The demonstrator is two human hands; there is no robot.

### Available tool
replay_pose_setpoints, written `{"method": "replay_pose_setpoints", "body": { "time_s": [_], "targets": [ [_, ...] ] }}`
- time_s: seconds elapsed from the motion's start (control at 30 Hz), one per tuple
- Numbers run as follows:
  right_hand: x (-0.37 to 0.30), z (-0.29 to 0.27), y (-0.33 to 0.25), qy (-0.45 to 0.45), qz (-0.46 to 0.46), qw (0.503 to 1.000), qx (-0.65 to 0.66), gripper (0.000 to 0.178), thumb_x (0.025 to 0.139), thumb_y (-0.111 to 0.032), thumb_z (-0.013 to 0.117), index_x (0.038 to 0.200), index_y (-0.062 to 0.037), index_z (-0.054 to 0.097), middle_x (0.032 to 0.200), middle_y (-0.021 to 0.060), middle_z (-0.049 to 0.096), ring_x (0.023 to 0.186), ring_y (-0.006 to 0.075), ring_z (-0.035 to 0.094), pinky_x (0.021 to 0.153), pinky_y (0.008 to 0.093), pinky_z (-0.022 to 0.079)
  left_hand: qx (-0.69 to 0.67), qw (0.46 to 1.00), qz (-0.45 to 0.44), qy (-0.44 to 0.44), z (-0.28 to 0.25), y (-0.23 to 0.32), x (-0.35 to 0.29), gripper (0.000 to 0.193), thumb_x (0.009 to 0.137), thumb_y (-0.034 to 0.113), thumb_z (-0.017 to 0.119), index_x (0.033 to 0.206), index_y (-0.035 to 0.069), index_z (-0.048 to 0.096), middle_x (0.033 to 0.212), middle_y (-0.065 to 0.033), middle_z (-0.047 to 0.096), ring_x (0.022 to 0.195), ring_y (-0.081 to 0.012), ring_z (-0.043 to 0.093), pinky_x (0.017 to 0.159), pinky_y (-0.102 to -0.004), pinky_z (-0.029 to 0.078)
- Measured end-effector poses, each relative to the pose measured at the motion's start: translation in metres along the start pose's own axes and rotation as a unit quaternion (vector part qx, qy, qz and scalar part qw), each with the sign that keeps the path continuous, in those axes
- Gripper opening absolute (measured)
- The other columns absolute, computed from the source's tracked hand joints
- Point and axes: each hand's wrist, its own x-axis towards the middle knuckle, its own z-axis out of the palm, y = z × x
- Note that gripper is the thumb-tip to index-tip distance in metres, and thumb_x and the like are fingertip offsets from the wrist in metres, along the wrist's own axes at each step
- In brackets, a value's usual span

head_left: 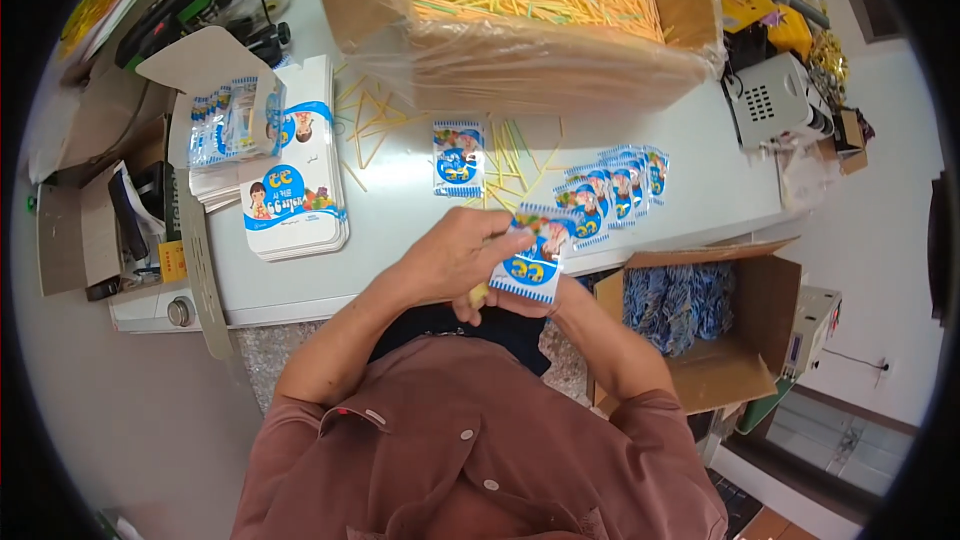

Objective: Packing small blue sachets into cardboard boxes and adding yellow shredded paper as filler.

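Note:
In front of my body a small blue-and-white printed packet is tilted up between my hands. My right hand holds it from below and behind, its fingers mostly hidden by the packet. My left hand is closed, with its thumb and forefinger reaching onto the packet's upper left face. Something yellow, which looks like the ends of thin sticks, pokes out of my left fist. Just beyond my hands another packet lies flat on the table, with loose yellow sticks beside it.
Overlapping packets lie at right on the white table. At the back stands a large carton full of coloured sticks. At left are stacked printed cartons and an open packet box. A cardboard box holds blue material at lower right.

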Motion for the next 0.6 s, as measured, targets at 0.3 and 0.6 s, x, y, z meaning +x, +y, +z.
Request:
{"method": "replay_pose_setpoints", "body": {
  "time_s": [0.3,0.6],
  "targets": [
    [-0.027,-0.006,-0.004,0.353,-0.283,0.709,-0.541,0.027,0.103,-0.014,0.043,0.107,0.0,0.066,0.104,0.0117,0.068,0.101,0.0178,0.06,0.094,0.0319,0.042,-0.163,0.906,0.186,0.343,-0.033,-0.037,0.008,0.024,0.096,0.021,0.067,0.09,-0.001,0.072,0.079,-0.0046,0.069,0.073,-0.0074,0.064,0.064,-0.0233,0.052],
    [-0.027,-0.052,0.0,0.433,-0.327,0.598,-0.59,0.018,0.102,-0.009,0.048,0.116,0.0002,0.057,0.116,0.015,0.067,0.105,0.0199,0.062,0.097,0.0322,0.045,-0.24,0.893,0.148,0.35,-0.038,-0.056,0.001,0.02,0.094,0.018,0.069,0.092,-0.002,0.071,0.089,-0.0074,0.072,0.075,-0.0085,0.067,0.064,-0.0236,0.055]
  ]
}}
